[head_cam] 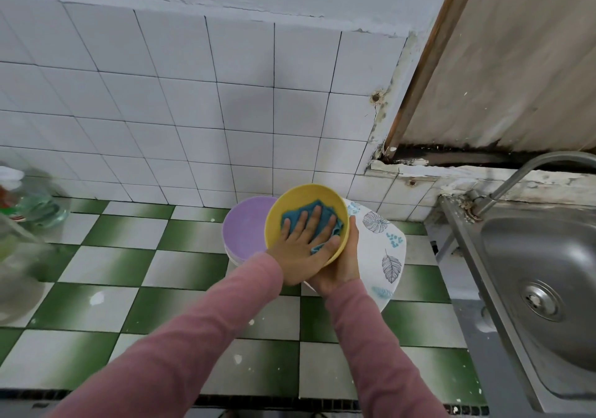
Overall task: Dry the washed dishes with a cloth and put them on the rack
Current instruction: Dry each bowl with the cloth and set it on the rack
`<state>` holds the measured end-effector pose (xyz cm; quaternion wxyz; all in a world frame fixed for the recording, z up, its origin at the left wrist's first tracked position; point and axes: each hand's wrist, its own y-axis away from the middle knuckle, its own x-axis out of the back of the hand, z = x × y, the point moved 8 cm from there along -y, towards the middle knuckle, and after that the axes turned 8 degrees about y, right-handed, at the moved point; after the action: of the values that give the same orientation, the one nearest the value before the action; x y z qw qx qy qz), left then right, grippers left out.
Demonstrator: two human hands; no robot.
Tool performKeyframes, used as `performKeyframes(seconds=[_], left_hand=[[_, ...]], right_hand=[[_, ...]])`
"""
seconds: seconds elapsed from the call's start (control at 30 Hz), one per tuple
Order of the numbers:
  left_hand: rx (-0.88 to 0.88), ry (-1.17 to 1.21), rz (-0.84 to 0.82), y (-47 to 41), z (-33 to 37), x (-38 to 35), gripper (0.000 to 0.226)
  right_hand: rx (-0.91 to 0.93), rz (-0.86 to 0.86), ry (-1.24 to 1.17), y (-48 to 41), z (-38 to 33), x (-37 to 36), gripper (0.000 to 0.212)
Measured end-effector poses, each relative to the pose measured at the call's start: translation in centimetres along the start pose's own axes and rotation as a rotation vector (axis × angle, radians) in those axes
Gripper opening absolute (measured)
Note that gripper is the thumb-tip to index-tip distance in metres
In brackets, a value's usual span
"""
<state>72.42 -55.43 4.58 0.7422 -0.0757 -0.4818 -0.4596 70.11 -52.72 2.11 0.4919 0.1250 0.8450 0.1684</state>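
The yellow bowl (304,194) is being held tilted above the counter (106,266), to the left of the sink (548,256), with its opening facing the person. The right hand (342,267) is cupping the bowl from below on the side nearer the sink, fingers curling round its underside and the thumb lying up along the rim. The left hand (304,245) is reaching into the bowl, its fingers (317,216) spread nearly straight and pressing a blue cloth (292,216) flat against the inner wall. Both sleeves are pink.

A white plate with a leaf pattern (388,250) is lying on the counter under the right hand, between the bowl and the sink. A stack of purple plates (245,227) is sitting on the far side of the bowl from the sink, partly hidden by the rim. A tap (529,174) is arching over the sink. A clear bottle (32,206) is standing at the end of the counter farthest from the sink.
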Motion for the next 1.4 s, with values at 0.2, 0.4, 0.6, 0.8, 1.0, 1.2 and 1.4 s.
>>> performKeyframes(seconds=[0.2, 0.4, 0.6, 0.8, 1.0, 1.2, 1.4], left_hand=[[-0.156, 0.033, -0.216, 1.6, 0.4, 1.0, 0.061], [-0.236, 0.134, -0.143, 2.2, -0.8, 2.8, 0.055], [-0.262, 0.359, -0.277, 3.4, -0.3, 4.9, 0.031], [-0.262, 0.471, -0.305, 3.5, -0.3, 5.3, 0.014], [-0.248, 0.908, -0.283, 2.2, 2.1, 4.0, 0.024], [-0.193, 1.133, -0.143, 0.0, 8.7, 0.2, 0.018], [-0.168, 1.243, -0.013, 1.0, 18.4, -5.5, 0.018]], right_hand=[[0.054, 0.053, 0.041, 0.0, -2.0, 0.9, 0.087], [0.054, 0.028, 0.055, 0.7, -2.6, 0.0, 0.087], [0.055, -0.012, 0.016, 1.9, -1.9, -1.1, 0.085], [0.087, 0.071, 0.032, 3.2, -1.5, 0.1, 0.089], [0.299, 0.193, 0.134, 6.9, -3.5, 3.0, 0.087], [0.576, 0.535, 0.132, 15.8, -7.3, 9.0, 0.091], [0.748, 0.851, 0.016, 28.1, -9.6, 15.6, 0.112]])
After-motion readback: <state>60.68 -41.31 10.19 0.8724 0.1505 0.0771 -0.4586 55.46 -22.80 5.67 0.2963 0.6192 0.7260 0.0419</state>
